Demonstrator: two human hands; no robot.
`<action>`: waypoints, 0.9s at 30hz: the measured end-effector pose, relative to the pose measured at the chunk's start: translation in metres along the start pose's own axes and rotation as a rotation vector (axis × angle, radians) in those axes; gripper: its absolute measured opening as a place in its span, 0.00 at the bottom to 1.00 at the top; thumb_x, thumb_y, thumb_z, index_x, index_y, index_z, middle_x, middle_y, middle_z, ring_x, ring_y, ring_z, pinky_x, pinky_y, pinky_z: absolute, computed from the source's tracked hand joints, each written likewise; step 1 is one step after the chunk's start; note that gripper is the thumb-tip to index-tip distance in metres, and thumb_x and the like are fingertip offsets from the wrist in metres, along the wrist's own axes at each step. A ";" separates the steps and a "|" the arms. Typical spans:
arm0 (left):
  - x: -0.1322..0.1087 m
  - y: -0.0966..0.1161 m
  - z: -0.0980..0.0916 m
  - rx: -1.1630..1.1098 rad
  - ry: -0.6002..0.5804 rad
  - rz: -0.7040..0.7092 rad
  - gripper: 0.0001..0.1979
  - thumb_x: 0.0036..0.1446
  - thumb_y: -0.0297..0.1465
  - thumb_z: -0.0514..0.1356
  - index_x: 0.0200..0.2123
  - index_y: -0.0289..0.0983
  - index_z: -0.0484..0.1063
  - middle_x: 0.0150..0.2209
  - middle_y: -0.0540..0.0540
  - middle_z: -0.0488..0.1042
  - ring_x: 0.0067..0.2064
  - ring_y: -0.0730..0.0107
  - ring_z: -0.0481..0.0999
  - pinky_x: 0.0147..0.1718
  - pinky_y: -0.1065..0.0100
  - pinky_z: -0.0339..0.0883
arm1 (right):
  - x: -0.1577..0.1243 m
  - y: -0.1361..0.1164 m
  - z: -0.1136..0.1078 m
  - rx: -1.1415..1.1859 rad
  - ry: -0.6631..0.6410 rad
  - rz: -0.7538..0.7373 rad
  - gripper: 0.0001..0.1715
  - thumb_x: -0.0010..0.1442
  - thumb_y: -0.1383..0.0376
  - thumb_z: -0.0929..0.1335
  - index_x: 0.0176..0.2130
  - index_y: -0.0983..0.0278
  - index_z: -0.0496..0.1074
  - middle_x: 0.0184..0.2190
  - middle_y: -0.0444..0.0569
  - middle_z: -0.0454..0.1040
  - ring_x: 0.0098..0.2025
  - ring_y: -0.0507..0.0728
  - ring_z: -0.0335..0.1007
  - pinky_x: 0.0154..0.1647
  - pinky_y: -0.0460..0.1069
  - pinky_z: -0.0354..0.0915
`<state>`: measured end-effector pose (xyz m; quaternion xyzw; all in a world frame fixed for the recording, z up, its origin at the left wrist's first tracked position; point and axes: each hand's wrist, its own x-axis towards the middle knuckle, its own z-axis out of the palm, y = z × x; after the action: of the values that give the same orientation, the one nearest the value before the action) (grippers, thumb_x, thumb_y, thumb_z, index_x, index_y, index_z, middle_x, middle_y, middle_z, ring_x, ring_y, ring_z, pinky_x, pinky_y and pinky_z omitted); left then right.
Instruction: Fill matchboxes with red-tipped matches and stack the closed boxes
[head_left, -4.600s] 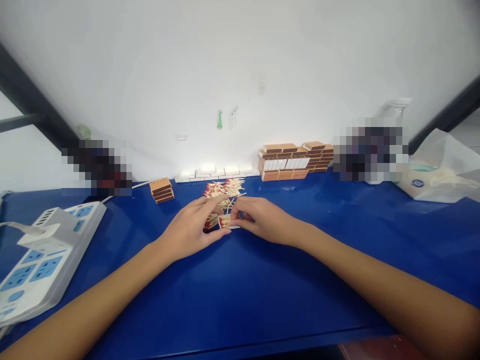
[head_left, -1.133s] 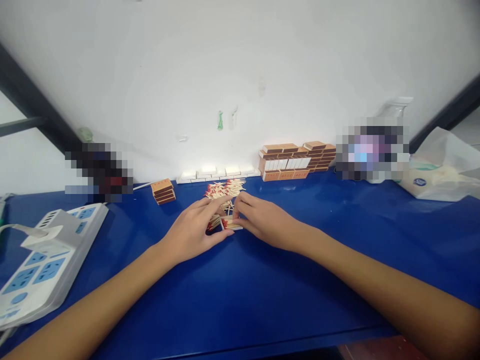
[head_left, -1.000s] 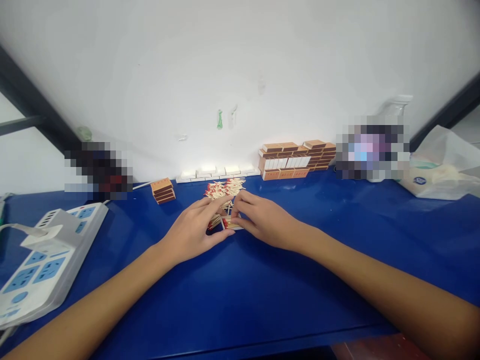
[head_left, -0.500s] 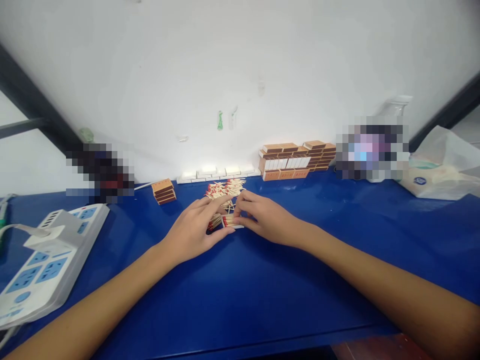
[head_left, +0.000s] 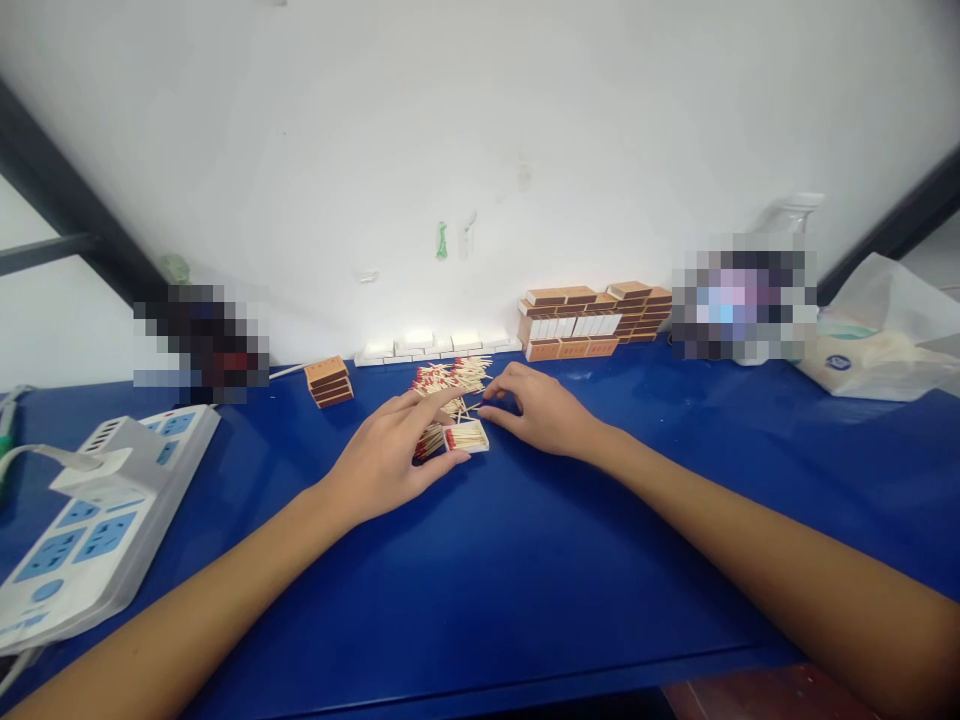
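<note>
My left hand (head_left: 386, 450) is closed around a small white matchbox tray (head_left: 486, 441), its thumb along the near side. Red-tipped matches (head_left: 466, 436) lie side by side in the tray. Another bunch of matches (head_left: 430, 442) shows under the left palm, partly hidden by the fingers. Just beyond the tray is a loose pile of matches (head_left: 454, 375). My right hand (head_left: 540, 408) is at the pile's right edge, thumb and forefinger slightly apart beside some stray matches; no match is clearly seen between them.
White matchbox trays (head_left: 439, 347) line the wall. Stacked brown matchboxes (head_left: 574, 347) stand to their right, with a smaller stack (head_left: 328, 382) at left. A power strip (head_left: 112, 530) lies on the blue table (head_left: 480, 590) at left; a plastic-wrapped pack (head_left: 862, 360) is at right.
My right hand has moved off the tray, a little right and away from me, to the loose matches. More of the tray now shows. My left hand has stayed in place.
</note>
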<state>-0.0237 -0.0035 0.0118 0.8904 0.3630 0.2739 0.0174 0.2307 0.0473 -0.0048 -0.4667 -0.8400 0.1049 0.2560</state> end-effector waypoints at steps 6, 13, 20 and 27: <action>-0.001 0.000 0.000 0.012 -0.001 0.008 0.33 0.65 0.41 0.65 0.69 0.44 0.57 0.50 0.44 0.79 0.52 0.56 0.75 0.51 0.54 0.73 | 0.000 0.004 -0.002 -0.064 -0.113 0.005 0.08 0.70 0.62 0.68 0.38 0.63 0.73 0.41 0.50 0.71 0.39 0.56 0.69 0.40 0.50 0.63; 0.000 -0.002 0.001 0.054 0.026 0.009 0.33 0.65 0.41 0.64 0.69 0.43 0.57 0.48 0.44 0.78 0.49 0.56 0.76 0.49 0.55 0.73 | -0.003 -0.002 -0.017 -0.095 -0.065 -0.044 0.06 0.71 0.66 0.65 0.41 0.64 0.71 0.43 0.51 0.70 0.41 0.57 0.69 0.42 0.51 0.63; 0.000 -0.003 0.001 0.043 0.029 0.012 0.32 0.65 0.42 0.64 0.68 0.44 0.58 0.51 0.42 0.77 0.51 0.55 0.76 0.50 0.53 0.73 | -0.015 -0.037 -0.006 0.101 -0.054 -0.192 0.06 0.72 0.65 0.65 0.41 0.63 0.69 0.42 0.49 0.70 0.39 0.54 0.67 0.40 0.49 0.62; -0.001 -0.003 0.001 0.034 0.027 0.006 0.34 0.65 0.41 0.65 0.69 0.45 0.57 0.49 0.43 0.77 0.51 0.54 0.76 0.49 0.53 0.74 | -0.004 -0.010 0.002 0.067 -0.022 -0.108 0.04 0.69 0.65 0.68 0.42 0.63 0.72 0.42 0.49 0.69 0.37 0.54 0.67 0.40 0.49 0.62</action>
<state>-0.0252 -0.0018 0.0099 0.8880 0.3650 0.2798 -0.0036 0.2238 0.0388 -0.0034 -0.4106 -0.8628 0.1240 0.2677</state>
